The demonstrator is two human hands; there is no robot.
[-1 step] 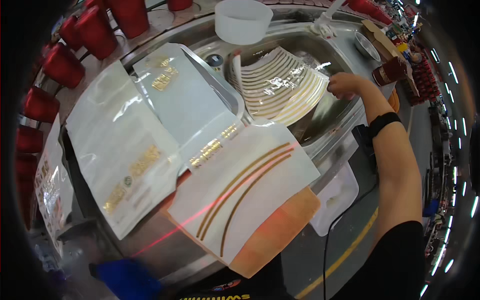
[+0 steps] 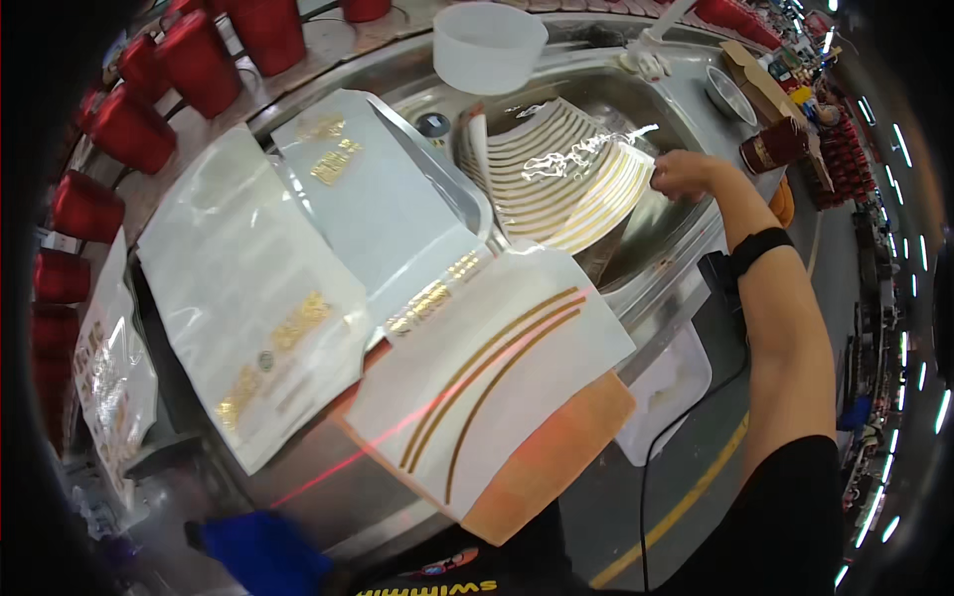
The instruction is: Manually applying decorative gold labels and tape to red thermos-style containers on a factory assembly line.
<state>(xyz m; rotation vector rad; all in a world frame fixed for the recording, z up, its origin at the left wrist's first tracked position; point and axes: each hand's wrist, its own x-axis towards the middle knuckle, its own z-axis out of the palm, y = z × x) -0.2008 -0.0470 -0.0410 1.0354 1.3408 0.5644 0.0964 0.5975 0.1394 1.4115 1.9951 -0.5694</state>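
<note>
My right hand point(image 2: 684, 176) reaches over the metal sink point(image 2: 646, 233) at the upper right. Its fingers are closed on the right corner of a glossy decal sheet point(image 2: 542, 164) with many curved gold stripes. That sheet lies in the sink, its left edge curling up. Nearer to me, a white backing sheet point(image 2: 527, 387) with three curved brown-gold stripes rests on an orange pad point(image 2: 552, 457), and a red light line crosses it. My left hand is out of view.
White sheets with gold print point(image 2: 258, 288) and a pale grey-blue sheet point(image 2: 383, 189) lie left of the sink. A white tub point(image 2: 487, 50) stands behind it. Red cups point(image 2: 199, 65) line the far left. A blurred blue item point(image 2: 263, 556) is at the lower left.
The whole view has shifted slightly. My right hand keeps its hold on the striped decal sheet's corner.
</note>
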